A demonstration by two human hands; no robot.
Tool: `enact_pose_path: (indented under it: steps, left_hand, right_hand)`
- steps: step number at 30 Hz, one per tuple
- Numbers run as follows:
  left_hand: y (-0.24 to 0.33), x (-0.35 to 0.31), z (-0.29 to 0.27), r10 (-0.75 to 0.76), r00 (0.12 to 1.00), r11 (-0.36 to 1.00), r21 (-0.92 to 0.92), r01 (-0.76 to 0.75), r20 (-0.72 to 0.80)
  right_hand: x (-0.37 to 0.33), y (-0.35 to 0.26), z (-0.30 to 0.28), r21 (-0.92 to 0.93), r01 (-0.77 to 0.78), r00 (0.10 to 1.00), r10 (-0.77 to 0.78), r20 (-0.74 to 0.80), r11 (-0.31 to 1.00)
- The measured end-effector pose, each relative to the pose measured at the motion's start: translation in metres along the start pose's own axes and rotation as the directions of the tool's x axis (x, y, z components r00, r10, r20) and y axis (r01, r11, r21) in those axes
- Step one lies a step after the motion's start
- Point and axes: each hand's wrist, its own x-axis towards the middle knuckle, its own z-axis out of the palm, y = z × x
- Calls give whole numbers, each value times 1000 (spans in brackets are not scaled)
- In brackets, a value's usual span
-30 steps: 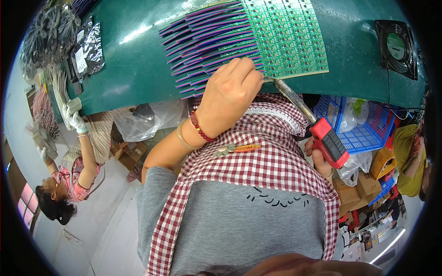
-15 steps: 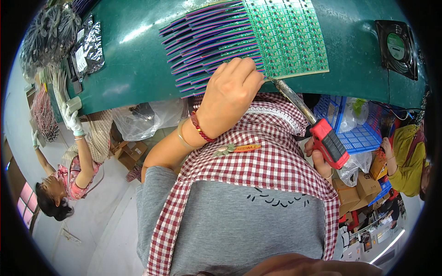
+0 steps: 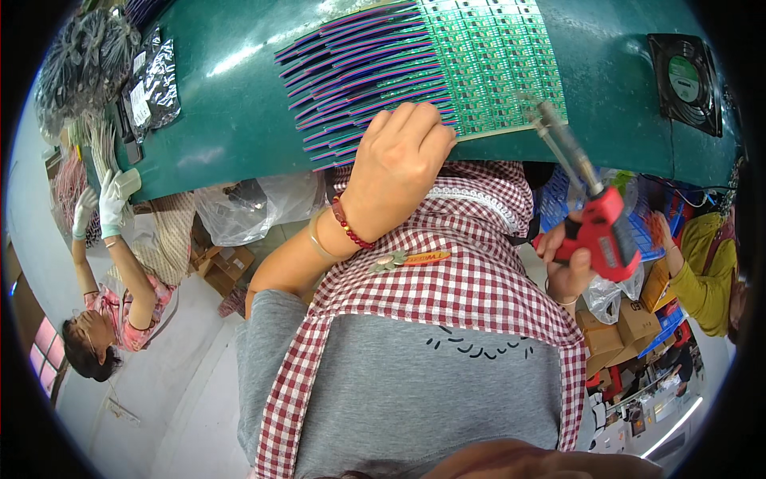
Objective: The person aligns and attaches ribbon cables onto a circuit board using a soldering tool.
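A panel of green circuit boards point(image 3: 499, 68) lies on the table, with rows of dark blue and pink wires point(image 3: 359, 76) running out from its left side. My left hand point(image 3: 403, 156) is closed over the near edge of the panel, where the wires meet it. Whatever its fingertips pinch is hidden beneath the hand. To the right, my right hand point(image 3: 568, 259) grips a red soldering gun point(image 3: 610, 235) by its handle. Its metal barrel points up and away over the right part of the panel, blurred by motion, its tip apart from my left hand.
A black fan point(image 3: 685, 80) stands at the table's point(image 3: 215, 104) right. Bagged parts point(image 3: 155, 80) and wire bundles lie far left, where a co-worker's gloved hands point(image 3: 110, 203) work. Blue crates and cardboard boxes point(image 3: 618, 331) are at the right, beside another person's arm point(image 3: 674, 255).
My right hand has drawn the soldering gun right, its tip lifting away from my left fingertips. My left hand stays nearly in place. The left co-worker's gloved hands have come closer together.
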Motion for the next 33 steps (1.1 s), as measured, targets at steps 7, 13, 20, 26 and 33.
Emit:
enact_pose_path:
  steps: [7, 13, 20, 26, 33]
  left_hand:
    - [8, 4, -10, -35, 998, 993, 118, 30, 46]
    - [-7, 54, -33, 94, 995, 980, 171, -99, 39]
    - [-85, 148, 5, 212, 977, 906, 368, -210, 34]
    - [-87, 143, 33, 132, 990, 905, 402, -140, 48]
    - [-91, 149, 13, 145, 989, 989, 22, -144, -27]
  right_hand:
    - [72, -7, 12, 220, 259, 963, -235, -128, 940]
    - [90, -2, 29, 411, 239, 971, -211, -112, 880]
    - [74, 0, 31, 361, 263, 963, -220, -156, 895]
    - [65, -6, 24, 389, 277, 954, -203, -222, 879]
    - [73, -19, 21, 357, 316, 945, -259, -199, 879]
